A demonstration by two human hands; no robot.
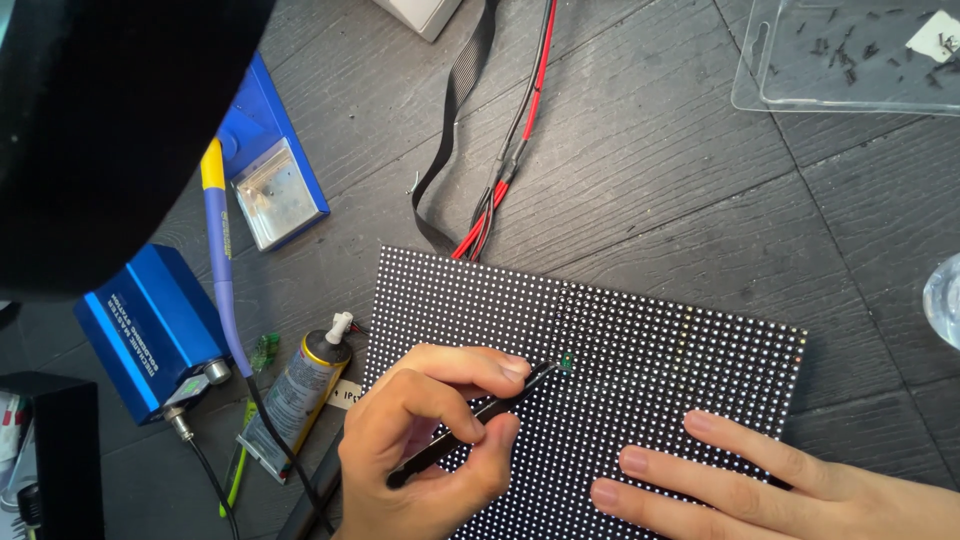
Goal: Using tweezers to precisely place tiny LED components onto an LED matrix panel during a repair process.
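Note:
A black LED matrix panel (640,330) dotted with white points lies on the dark wooden table. My left hand (425,440) grips black tweezers (480,415) like a pen. Their tip touches a tiny green component (567,361) on the panel's middle. My right hand (780,485) rests flat on the panel's lower right part, fingers stretched to the left, holding nothing.
Left of the panel lie a yellow-grey tube (300,390), a purple-handled soldering iron (220,260) and a blue soldering station (150,330) with its blue stand (270,170). Red and black wires (510,150) and a flat black cable (455,110) run up. A clear tray (790,80) holds small screws. A dark round object (110,130) blocks the top left.

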